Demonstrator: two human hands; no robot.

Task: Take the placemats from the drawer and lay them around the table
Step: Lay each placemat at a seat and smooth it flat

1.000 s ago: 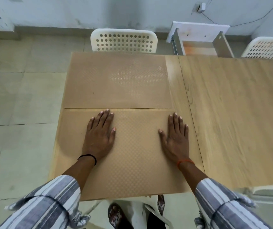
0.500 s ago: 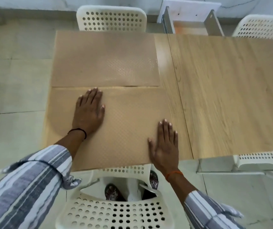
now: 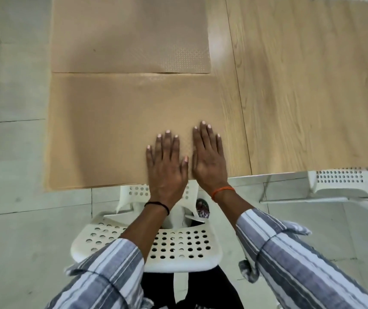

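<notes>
Near placemat [image 3: 116, 130]: tan, finely dotted sheet lying flat at the table's left end, its near edge along the table's near edge and its far edge meeting the far placemat.
Far placemat [image 3: 129, 34]: same tan dotted material, flat on the table beyond the near one; its top runs out of view.
Table [image 3: 312, 85]: light wood grain with a dark seam running front to back just right of both placemats; bare wood to the right of the seam.
Left hand [image 3: 167, 166]: palm down, fingers straight and slightly spread, resting flat on the near placemat by its near edge; grips nothing. Black band at the wrist.
Right hand [image 3: 209, 159]: palm down, fingers straight, flat on the same placemat just beside the left hand, thumbs nearly touching; grips nothing. Orange band at the wrist.
Sleeves [image 3: 301, 264]: grey and white stripes, cuffs loose on the forearms.
White chair [image 3: 178, 246]: perforated plastic, tucked under the table's near edge, below the arms.
Second white chair [image 3: 341, 179]: perforated, partly visible under the table at the right.
Floor [image 3: 11, 219]: pale grey tiles.
Containers: none can be seen.
Writing or labels: none legible.
</notes>
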